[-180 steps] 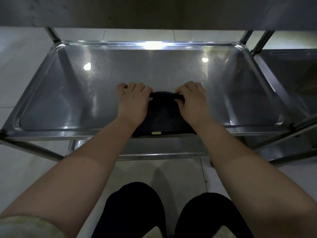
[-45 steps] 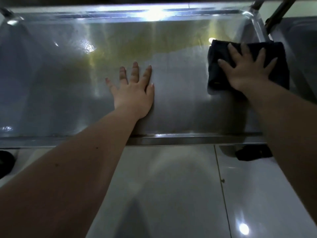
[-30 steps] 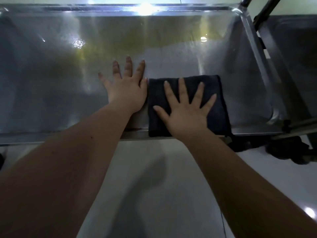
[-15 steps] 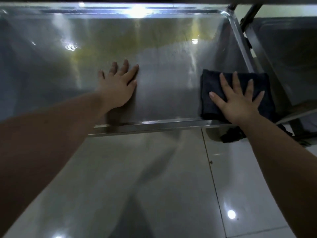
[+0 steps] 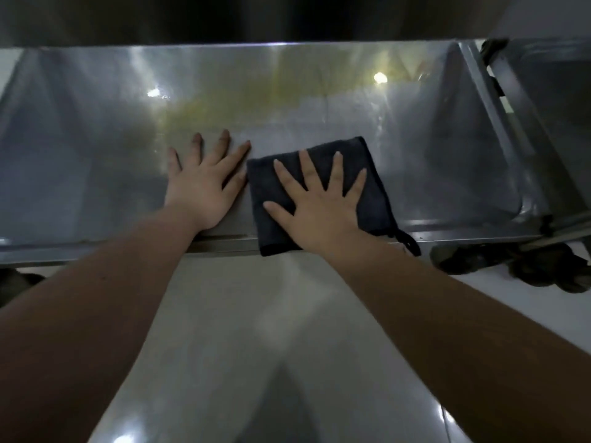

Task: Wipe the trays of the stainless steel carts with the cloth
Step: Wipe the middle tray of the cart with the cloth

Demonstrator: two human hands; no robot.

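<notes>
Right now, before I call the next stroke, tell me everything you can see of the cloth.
The cloth is dark, nearly black, and looks soft like terry or microfibre. It is folded into a rough square. It lies flat on the tray, its near edge hanging over the front rim. A small loop sticks out at its near right corner. The right hand presses on it, fingers spread. The left hand lies flat beside its left edge; contact is unclear.

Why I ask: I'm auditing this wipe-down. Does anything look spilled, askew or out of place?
A yellowish patch lies across the far middle of the tray; residue or reflection, I cannot tell. The cloth, under the right hand, overhangs the near rim, its loop dangling.
</notes>
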